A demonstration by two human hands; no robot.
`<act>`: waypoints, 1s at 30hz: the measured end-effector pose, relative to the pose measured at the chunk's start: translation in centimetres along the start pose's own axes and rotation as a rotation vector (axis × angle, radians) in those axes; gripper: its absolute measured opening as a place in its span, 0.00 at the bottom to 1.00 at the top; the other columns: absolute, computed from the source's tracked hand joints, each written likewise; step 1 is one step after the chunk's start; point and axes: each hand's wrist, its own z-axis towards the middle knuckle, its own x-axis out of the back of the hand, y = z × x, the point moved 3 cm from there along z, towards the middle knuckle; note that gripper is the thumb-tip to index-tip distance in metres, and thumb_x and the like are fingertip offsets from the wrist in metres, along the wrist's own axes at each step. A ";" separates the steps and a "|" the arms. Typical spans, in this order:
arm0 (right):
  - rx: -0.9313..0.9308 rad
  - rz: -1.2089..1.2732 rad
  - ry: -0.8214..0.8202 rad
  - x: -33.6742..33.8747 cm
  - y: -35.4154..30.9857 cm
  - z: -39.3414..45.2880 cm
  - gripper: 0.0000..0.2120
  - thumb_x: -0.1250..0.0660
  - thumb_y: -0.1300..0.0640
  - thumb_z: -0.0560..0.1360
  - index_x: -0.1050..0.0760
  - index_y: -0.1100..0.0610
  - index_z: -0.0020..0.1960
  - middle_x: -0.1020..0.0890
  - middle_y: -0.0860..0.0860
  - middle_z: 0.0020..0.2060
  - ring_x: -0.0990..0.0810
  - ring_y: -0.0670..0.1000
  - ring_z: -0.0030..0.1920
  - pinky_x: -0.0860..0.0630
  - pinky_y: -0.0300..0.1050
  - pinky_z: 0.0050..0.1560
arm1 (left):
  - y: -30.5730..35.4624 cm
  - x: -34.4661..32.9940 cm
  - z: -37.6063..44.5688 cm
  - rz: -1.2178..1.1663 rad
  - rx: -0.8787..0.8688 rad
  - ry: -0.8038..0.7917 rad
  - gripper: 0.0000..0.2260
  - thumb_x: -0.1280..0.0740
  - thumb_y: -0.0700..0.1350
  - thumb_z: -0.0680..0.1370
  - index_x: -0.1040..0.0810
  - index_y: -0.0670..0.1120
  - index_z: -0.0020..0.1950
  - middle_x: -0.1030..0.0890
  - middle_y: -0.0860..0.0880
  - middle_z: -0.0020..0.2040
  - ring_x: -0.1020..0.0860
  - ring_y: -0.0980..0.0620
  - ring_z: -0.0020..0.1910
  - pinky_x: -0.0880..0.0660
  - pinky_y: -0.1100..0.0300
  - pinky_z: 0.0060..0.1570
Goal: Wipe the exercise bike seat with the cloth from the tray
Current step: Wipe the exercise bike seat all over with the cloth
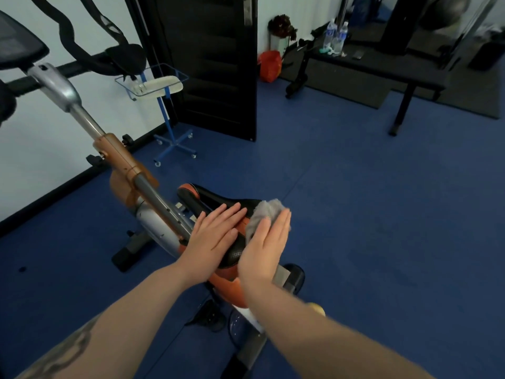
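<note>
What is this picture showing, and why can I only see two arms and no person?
The camera sits on the person's head and looks down, so you see only their arms. The orange and black machine is an exercise bike; its seat is in the middle. The left hand lies flat on the seat, likely steadying it. The right hand presses a grey cloth against the seat's side to wipe it. The fingers are flat, not closed around the cloth. Behind the bike, a tray on a blue wheeled stand holds a pale, flat thing. Farther back, a black bench carries water bottles.
</note>
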 end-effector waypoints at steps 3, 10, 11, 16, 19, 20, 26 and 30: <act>-0.094 0.208 -0.045 -0.6 1.5 -6.4 0.28 0.49 0.51 0.83 0.58 0.44 0.78 0.51 0.40 0.78 0.51 0.38 0.76 0.48 0.43 0.76 | 0.2 0.0 0.0 -0.010 0.008 -0.014 0.21 0.56 0.60 0.77 0.44 0.65 0.71 0.47 0.69 0.71 0.55 0.68 0.72 0.64 0.57 0.71; -0.191 0.215 0.009 -0.6 0.6 -2.1 0.30 0.50 0.43 0.81 0.58 0.49 0.79 0.50 0.47 0.79 0.49 0.47 0.78 0.49 0.50 0.77 | 0.1 0.1 -0.1 0.013 0.010 -0.031 0.22 0.57 0.61 0.77 0.45 0.65 0.71 0.48 0.69 0.72 0.55 0.67 0.72 0.64 0.58 0.71; -0.213 0.178 0.002 0.0 0.4 0.0 0.29 0.52 0.44 0.82 0.56 0.51 0.79 0.49 0.48 0.79 0.49 0.48 0.78 0.50 0.49 0.77 | 0.2 0.1 -0.1 0.006 0.016 -0.029 0.22 0.57 0.61 0.77 0.45 0.65 0.71 0.47 0.69 0.72 0.55 0.67 0.72 0.65 0.59 0.70; -0.156 0.049 -0.164 1.7 -1.1 1.2 0.28 0.51 0.44 0.82 0.52 0.51 0.79 0.45 0.48 0.78 0.45 0.47 0.77 0.47 0.45 0.76 | 0.4 0.2 -0.1 -0.006 0.023 -0.006 0.22 0.57 0.61 0.78 0.43 0.64 0.72 0.47 0.69 0.72 0.55 0.67 0.72 0.66 0.60 0.70; -0.049 -0.017 -0.254 2.5 -1.0 -2.4 0.29 0.51 0.47 0.82 0.59 0.51 0.79 0.54 0.43 0.78 0.55 0.39 0.76 0.56 0.35 0.72 | 0.5 0.2 -0.2 0.008 0.040 0.007 0.22 0.57 0.60 0.78 0.43 0.64 0.72 0.46 0.68 0.73 0.55 0.66 0.73 0.64 0.55 0.72; -0.047 -0.036 -0.265 2.4 -0.8 -2.4 0.29 0.51 0.47 0.82 0.60 0.51 0.78 0.55 0.42 0.78 0.57 0.38 0.75 0.57 0.34 0.71 | 0.6 0.1 -0.3 0.006 0.053 0.014 0.22 0.57 0.60 0.78 0.43 0.64 0.72 0.46 0.68 0.73 0.56 0.66 0.73 0.63 0.55 0.72; -0.042 -0.192 -0.347 1.8 -1.4 5.0 0.25 0.51 0.46 0.83 0.43 0.53 0.77 0.37 0.49 0.75 0.38 0.50 0.74 0.41 0.44 0.70 | 2.1 -1.2 -0.1 0.072 0.329 0.231 0.28 0.61 0.59 0.74 0.46 0.56 0.74 0.49 0.58 0.75 0.58 0.60 0.73 0.52 0.51 0.74; -0.005 -0.427 -0.640 1.7 -2.7 9.2 0.20 0.51 0.47 0.83 0.33 0.54 0.69 0.24 0.53 0.64 0.25 0.55 0.62 0.33 0.45 0.54 | 3.9 -2.2 0.6 0.216 0.670 0.329 0.29 0.62 0.58 0.76 0.50 0.50 0.76 0.55 0.53 0.77 0.58 0.53 0.75 0.51 0.50 0.74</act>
